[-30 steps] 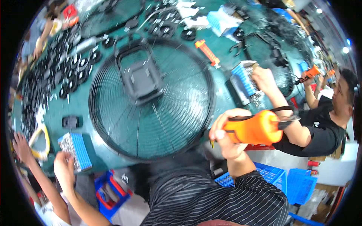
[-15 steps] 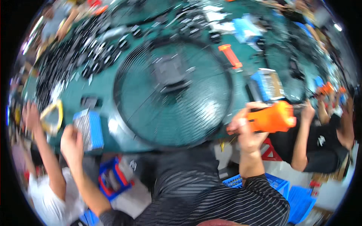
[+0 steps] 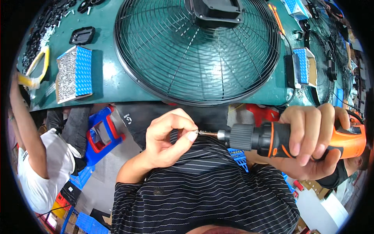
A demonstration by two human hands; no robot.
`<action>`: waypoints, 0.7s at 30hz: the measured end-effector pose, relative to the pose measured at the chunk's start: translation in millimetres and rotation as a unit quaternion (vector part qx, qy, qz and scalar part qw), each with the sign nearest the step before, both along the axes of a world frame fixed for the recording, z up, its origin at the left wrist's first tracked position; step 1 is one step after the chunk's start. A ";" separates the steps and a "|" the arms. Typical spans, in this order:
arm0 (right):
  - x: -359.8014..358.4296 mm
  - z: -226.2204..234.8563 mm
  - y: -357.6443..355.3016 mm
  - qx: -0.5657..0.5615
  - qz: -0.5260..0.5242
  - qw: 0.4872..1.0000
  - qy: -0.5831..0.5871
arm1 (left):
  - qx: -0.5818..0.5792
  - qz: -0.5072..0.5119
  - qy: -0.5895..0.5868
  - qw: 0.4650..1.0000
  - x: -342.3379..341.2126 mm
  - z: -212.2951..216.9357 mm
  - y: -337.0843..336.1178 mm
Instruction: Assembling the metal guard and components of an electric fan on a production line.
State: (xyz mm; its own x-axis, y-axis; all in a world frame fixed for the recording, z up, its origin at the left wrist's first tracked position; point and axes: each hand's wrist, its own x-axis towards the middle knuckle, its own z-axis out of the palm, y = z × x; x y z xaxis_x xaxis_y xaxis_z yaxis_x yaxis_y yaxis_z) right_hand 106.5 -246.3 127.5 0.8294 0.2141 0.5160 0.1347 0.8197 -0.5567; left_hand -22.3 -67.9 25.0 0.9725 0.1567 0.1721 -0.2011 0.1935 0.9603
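an orange and black cordless screwdriver (image 3: 296, 138) is gripped in the right hand (image 3: 311, 136), whose fingers are wrapped fully round the body, at about 4 o'clock in the view. the tool is held level, its grey chuck and thin metal bit (image 3: 208, 133) pointing toward 9 o'clock. the left hand (image 3: 169, 136) is closed in a narrow pinch at the tip of the bit, thumb and forefinger pressed together there; whether a small screw is held between them cannot be told. both hands are held in front of a black striped shirt (image 3: 206, 187), below the near edge of the green surface (image 3: 105, 84).

on the surface, at 12 o'clock, a large round black wire fan guard (image 3: 194, 50) is laid flat, with a black square motor plate (image 3: 214, 11) at its far side. at 9 to 10 o'clock an open box with a blue patterned flap (image 3: 74, 74), filled with small silvery screws, is set just beside the guard. a similar box (image 3: 304, 70) is seen at 2 o'clock, with more wire guards (image 3: 327, 58) beyond it. at 8 o'clock another person in a white shirt (image 3: 43, 171) is seated, one arm raised toward the surface.
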 end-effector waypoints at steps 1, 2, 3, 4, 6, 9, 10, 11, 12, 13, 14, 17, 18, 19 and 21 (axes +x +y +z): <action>-0.8 -2.0 2.8 0.005 0.010 1.000 -0.002 | -0.002 -0.020 0.014 1.000 -3.6 -0.6 -0.5; -0.6 -2.8 4.7 -0.004 0.014 1.000 -0.003 | -0.001 -0.017 0.001 1.000 -3.4 -3.2 -0.2; -1.0 -4.2 5.6 -0.012 0.012 1.000 -0.002 | 0.001 -0.016 0.020 1.000 -4.0 -4.8 0.2; -1.2 -5.5 6.2 -0.013 0.015 1.000 0.000 | 0.002 -0.004 0.005 1.000 -3.7 -6.5 -0.3; -2.3 -8.7 6.0 -0.013 0.028 1.000 0.005 | 0.004 0.001 0.011 1.000 -3.5 -8.2 -1.5; -3.5 -13.7 5.2 -0.010 0.028 1.000 0.010 | -0.004 0.007 0.002 1.000 -1.3 -10.4 -3.3; -3.4 -14.8 4.6 -0.013 0.021 1.000 0.007 | -0.008 0.007 -0.003 1.000 -0.1 -11.5 -4.0; -3.3 -16.0 4.2 -0.010 0.025 1.000 0.009 | -0.007 0.002 -0.003 1.000 -0.1 -11.5 -4.1; -2.6 -16.7 3.6 -0.015 0.030 0.999 0.006 | -0.007 -0.002 -0.004 1.000 0.6 -12.2 -4.6; -2.5 -17.4 3.2 -0.020 0.025 0.999 0.003 | -0.008 -0.001 -0.003 1.000 0.6 -12.2 -4.9; -2.2 -17.8 2.9 -0.022 0.035 0.999 0.003 | -0.007 -0.003 -0.005 1.000 0.2 -11.9 -4.9; -2.6 -18.7 1.6 -0.026 0.030 0.999 0.002 | 0.019 -0.008 -0.002 1.000 0.8 -10.6 -5.4; -3.0 -18.6 0.8 -0.035 0.021 0.999 0.002 | 0.045 -0.013 0.005 0.999 1.8 -10.3 -5.4; -2.8 -18.9 -0.2 -0.041 0.017 0.999 0.001 | 0.042 -0.010 0.002 0.999 2.7 -9.4 -4.9; -2.2 -20.3 -2.5 -0.053 0.013 0.998 -0.010 | 0.128 -0.035 -0.024 0.991 5.7 -8.0 -3.6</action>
